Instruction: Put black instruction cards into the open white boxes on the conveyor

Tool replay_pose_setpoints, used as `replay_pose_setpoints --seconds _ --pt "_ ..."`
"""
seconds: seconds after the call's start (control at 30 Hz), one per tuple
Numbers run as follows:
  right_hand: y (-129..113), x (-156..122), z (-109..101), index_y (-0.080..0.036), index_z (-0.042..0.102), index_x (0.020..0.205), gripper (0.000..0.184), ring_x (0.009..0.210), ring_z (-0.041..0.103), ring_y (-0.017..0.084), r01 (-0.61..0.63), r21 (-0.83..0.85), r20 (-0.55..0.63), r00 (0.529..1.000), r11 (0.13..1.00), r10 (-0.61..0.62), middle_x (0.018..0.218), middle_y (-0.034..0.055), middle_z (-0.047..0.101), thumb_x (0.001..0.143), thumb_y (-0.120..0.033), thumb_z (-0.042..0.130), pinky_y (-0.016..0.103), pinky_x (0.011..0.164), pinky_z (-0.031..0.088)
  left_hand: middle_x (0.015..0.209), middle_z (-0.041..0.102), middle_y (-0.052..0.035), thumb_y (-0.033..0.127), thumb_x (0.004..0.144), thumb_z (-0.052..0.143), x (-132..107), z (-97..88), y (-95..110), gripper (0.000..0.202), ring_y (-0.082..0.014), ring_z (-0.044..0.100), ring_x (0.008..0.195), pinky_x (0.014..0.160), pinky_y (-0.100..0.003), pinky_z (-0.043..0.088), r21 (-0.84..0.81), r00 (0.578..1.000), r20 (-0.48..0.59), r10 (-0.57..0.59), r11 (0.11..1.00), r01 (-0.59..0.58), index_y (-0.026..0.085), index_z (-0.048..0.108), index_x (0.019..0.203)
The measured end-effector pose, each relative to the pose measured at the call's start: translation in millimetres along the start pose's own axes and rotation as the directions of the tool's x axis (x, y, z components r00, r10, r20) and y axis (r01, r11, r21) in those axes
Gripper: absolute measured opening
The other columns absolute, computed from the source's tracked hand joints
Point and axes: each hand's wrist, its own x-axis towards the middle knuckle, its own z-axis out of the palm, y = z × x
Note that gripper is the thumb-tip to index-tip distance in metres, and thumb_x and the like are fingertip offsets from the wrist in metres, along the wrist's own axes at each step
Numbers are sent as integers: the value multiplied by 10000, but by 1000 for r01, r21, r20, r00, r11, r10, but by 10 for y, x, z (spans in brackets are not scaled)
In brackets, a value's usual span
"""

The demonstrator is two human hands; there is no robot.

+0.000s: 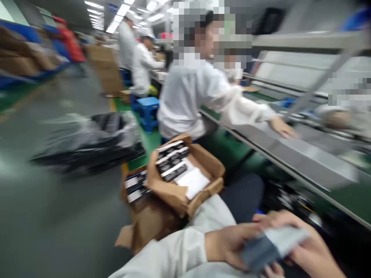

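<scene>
Low at the right of the head view, both my hands are closed around a small dark-and-white box (261, 251), blurred by motion. My left hand (228, 241) grips its left end, the thumb side hidden in part by the box. On the other side my right hand (304, 235) has its fingers on the white part. Left of my hands stands an open cardboard carton (166, 193). Inside it lie several black-and-white small boxes (172, 160) and a white packet (194, 181).
A second carton (153, 227) with dark boxes sits below the first. Ahead, a person in white (188, 96) reaches over the conveyor (269, 143). Black plastic-wrapped goods (95, 143) lie on the floor, left of a blue stool (147, 110). More people work farther back.
</scene>
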Motion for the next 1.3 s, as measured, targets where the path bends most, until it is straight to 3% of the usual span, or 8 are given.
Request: replay_pose_setpoints --seconds 0.2,0.37,0.57,0.7,0.83,0.97,1.17,1.3 --pt "90 173 -318 -263 577 1092 546 625 619 183 15 274 -424 899 962 107 802 7 661 691 -525 838 289 573 517 1118 687 -94 512 693 778 313 2 497 609 -241 659 988 812 -320 519 266 842 -478 250 955 -133 228 614 1206" --pt "359 51 -449 -254 422 1387 715 923 669 241 45 189 -570 819 981 72 1090 64 670 797 -502 740 366 821 551 1224 666 -115 576 659 817 744 181 502 780 -315 640 1095 899 -405 523 374 892 -424 156 927 15 246 546 1311" --pt "520 -494 -514 -318 109 1594 907 1469 283 246 -91 -9 -454 888 996 77 1599 67 295 893 -451 669 443 1207 231 1096 717 -121 466 634 867 896 -53 91 708 -314 680 1038 949 -428 508 212 891 -437 -119 950 231 204 602 1236" --pt "724 -624 -479 -322 -24 1596 927 1516 134 245 -25 36 -623 781 999 42 1660 45 87 935 -532 592 459 1228 167 1086 719 -140 449 610 882 1019 -201 14 708 -330 687 1014 937 -446 516 208 886 -441 -146 943 259 181 604 1203" --pt "989 -486 -518 -257 48 1606 914 1512 148 262 -70 119 -639 758 990 130 1654 75 120 929 -583 567 447 1226 193 1097 709 -142 417 539 906 1352 -114 24 801 -337 681 996 905 -449 537 502 875 -480 61 837 217 173 566 1223" --pt "1167 -310 -861 -223 302 1562 855 1475 271 270 -76 217 -758 615 973 217 1593 88 317 873 -639 590 444 1226 211 1321 613 -146 308 577 853 1781 -87 8 900 -326 593 1203 1048 -432 464 729 885 -423 192 653 206 198 465 1381" --pt "1304 173 -1603 -183 470 1457 784 1242 575 323 92 364 -797 546 927 258 1374 121 590 797 -571 642 488 1079 446 1566 361 -161 373 648 781 2161 -514 -118 1106 -327 433 1392 1113 -444 412 668 884 -433 178 721 182 248 159 1553" --pt "1476 519 -1877 -96 461 1457 828 1344 474 348 -149 214 -868 424 965 258 1412 169 544 748 -496 615 503 1157 342 1615 261 -152 476 737 688 2131 -763 -232 976 -308 223 1501 1213 -422 252 729 836 -518 182 606 320 172 229 1544"
